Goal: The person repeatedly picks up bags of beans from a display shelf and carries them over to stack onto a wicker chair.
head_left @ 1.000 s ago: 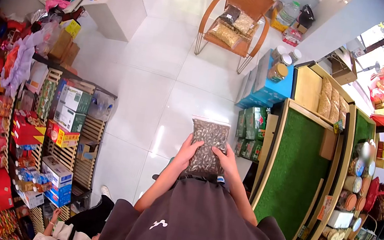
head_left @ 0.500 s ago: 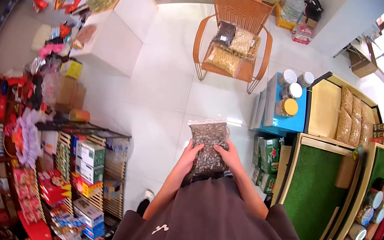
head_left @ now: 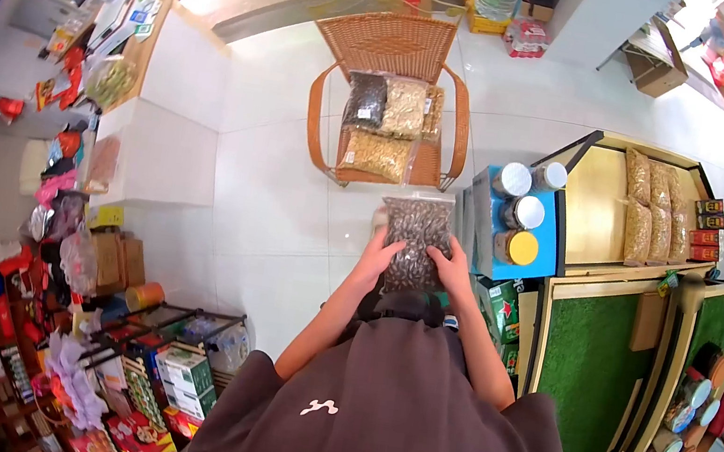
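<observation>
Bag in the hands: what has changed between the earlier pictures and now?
The bag has been carried closer to the chair, which now sits further left in the view. The other person at the lower left has gone out of view. Nothing was taken hold of or let go: the left hand and right hand keep their grip, and the packets stay on the chair.
</observation>
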Demonstrator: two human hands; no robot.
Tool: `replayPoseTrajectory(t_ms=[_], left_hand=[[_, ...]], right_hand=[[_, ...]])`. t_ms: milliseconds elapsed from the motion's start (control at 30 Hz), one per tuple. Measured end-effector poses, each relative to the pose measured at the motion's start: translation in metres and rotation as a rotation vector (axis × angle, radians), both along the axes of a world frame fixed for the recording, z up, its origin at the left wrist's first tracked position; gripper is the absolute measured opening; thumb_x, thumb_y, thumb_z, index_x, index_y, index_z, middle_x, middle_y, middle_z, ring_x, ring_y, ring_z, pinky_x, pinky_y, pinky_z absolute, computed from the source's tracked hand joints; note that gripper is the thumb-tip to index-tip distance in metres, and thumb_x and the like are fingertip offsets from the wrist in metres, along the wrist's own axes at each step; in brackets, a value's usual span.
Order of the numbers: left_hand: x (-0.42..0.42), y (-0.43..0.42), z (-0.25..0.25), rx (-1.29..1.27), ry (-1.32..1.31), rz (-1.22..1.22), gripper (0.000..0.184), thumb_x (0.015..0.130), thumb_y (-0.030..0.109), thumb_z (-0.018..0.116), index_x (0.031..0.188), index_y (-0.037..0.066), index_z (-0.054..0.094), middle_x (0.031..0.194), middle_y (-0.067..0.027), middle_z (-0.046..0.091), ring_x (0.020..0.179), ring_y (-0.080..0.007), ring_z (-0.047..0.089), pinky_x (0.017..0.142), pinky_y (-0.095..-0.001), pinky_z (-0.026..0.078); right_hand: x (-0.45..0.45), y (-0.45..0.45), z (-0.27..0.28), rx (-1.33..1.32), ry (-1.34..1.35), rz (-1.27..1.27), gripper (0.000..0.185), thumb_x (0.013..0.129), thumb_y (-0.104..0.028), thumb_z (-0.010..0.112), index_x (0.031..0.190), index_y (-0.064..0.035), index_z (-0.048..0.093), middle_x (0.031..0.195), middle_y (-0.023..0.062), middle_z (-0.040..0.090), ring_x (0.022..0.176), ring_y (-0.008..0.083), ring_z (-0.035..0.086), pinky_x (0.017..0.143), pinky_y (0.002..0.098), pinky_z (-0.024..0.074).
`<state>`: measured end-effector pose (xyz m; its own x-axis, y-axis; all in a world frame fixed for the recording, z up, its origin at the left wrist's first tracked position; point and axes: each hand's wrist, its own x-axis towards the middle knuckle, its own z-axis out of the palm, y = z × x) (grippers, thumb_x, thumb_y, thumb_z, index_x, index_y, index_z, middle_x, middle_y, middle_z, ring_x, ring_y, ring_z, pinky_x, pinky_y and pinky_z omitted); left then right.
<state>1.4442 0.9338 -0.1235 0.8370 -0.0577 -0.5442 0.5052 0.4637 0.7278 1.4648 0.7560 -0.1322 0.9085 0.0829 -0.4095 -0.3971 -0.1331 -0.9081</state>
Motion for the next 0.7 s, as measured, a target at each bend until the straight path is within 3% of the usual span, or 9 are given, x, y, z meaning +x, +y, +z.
replayPoseTrajectory(t_ms=[133, 200, 267, 300, 367, 433, 467, 567, 700], left_hand=[[0.093, 0.024, -0.043, 0.248, 0.007, -0.18, 0.047, 0.086, 0.006, 0.056, 0.13, -0.001, 0.041, 0.121, -0.0107, 0.056, 0.108, -0.0181, 0.053, 0.09, -0.0302, 0.042], [0.146, 0.036, -0.063, 0.188, -0.027, -0.202, 0.047, 0.085, 0.008, 0.057, 0.129, -0.002, 0.043, 0.12, -0.0123, 0.056, 0.106, -0.0196, 0.054, 0.089, -0.0317, 0.042], [0.195, 0.051, -0.1, 0.268, 0.079, -0.308, 0.042, 0.087, 0.005, 0.055, 0.127, 0.001, 0.043, 0.115, -0.0114, 0.058, 0.101, -0.0188, 0.058, 0.086, -0.031, 0.046], [0.228, 0.055, -0.149, 0.259, 0.106, -0.306, 0.043, 0.087, 0.007, 0.056, 0.127, 0.0, 0.043, 0.116, -0.0123, 0.058, 0.101, -0.0204, 0.057, 0.085, -0.0321, 0.046], [0.274, 0.065, -0.15, 0.279, 0.081, -0.32, 0.043, 0.087, 0.009, 0.056, 0.127, 0.0, 0.043, 0.116, -0.0128, 0.058, 0.102, -0.0214, 0.057, 0.086, -0.0329, 0.046], [0.304, 0.074, -0.145, 0.322, 0.103, -0.298, 0.046, 0.086, 0.012, 0.058, 0.128, 0.0, 0.042, 0.12, -0.0146, 0.055, 0.106, -0.0241, 0.054, 0.088, -0.0343, 0.044], [0.321, 0.077, -0.148, 0.306, 0.149, -0.3, 0.05, 0.086, 0.014, 0.058, 0.13, 0.0, 0.039, 0.125, -0.0156, 0.052, 0.11, -0.0239, 0.051, 0.091, -0.034, 0.041], [0.364, 0.086, -0.172, 0.353, 0.11, -0.349, 0.053, 0.086, 0.017, 0.059, 0.133, 0.001, 0.038, 0.128, -0.0167, 0.049, 0.115, -0.0257, 0.048, 0.095, -0.0336, 0.038], [0.403, 0.104, -0.175, 0.537, 0.064, -0.438, 0.064, 0.088, 0.023, 0.057, 0.141, 0.003, 0.028, 0.138, -0.0189, 0.042, 0.125, -0.0301, 0.041, 0.102, -0.033, 0.033]], right_hand=[[0.074, 0.021, -0.033, 0.117, 0.063, -0.082, 0.042, 0.082, -0.009, 0.062, 0.121, 0.0015, 0.052, 0.1, 0.009, 0.064, 0.088, 0.0135, 0.06, 0.077, 0.0275, 0.0475], [0.122, 0.036, -0.054, 0.024, 0.123, -0.085, 0.04, 0.082, -0.007, 0.06, 0.12, 0.0009, 0.052, 0.101, 0.0085, 0.064, 0.088, 0.013, 0.059, 0.078, 0.0274, 0.0473], [0.161, 0.056, -0.083, -0.002, 0.13, -0.148, 0.042, 0.08, -0.008, 0.062, 0.12, 0.0008, 0.053, 0.1, 0.0089, 0.064, 0.087, 0.0152, 0.06, 0.078, 0.0285, 0.0476], [0.192, 0.063, -0.102, -0.078, 0.126, -0.183, 0.043, 0.079, -0.009, 0.063, 0.12, 0.0009, 0.053, 0.099, 0.0096, 0.064, 0.086, 0.0167, 0.061, 0.078, 0.0293, 0.0478], [0.237, 0.076, -0.12, -0.152, 0.134, -0.219, 0.045, 0.077, -0.011, 0.064, 0.12, 0.001, 0.052, 0.098, 0.0103, 0.064, 0.085, 0.0181, 0.061, 0.078, 0.0301, 0.0481], [0.278, 0.083, -0.145, -0.293, 0.234, -0.121, 0.055, 0.072, -0.021, 0.069, 0.12, 0.0004, 0.053, 0.1, 0.0173, 0.065, 0.093, 0.025, 0.062, 0.082, 0.034, 0.0484], [0.297, 0.089, -0.158, -0.128, 0.207, -0.161, 0.055, 0.073, -0.018, 0.068, 0.122, 0.001, 0.05, 0.102, 0.0124, 0.063, 0.089, 0.0193, 0.061, 0.08, 0.0313, 0.0479], [0.347, 0.112, -0.159, -0.169, 0.3, -0.231, 0.058, 0.073, -0.019, 0.069, 0.125, -0.0005, 0.05, 0.104, 0.0133, 0.063, 0.092, 0.0199, 0.061, 0.082, 0.0315, 0.0474], [0.383, 0.124, -0.189, -0.193, 0.214, -0.281, 0.065, 0.074, -0.018, 0.068, 0.132, -0.0026, 0.045, 0.108, 0.0148, 0.062, 0.094, 0.0209, 0.061, 0.084, 0.0311, 0.0467]])
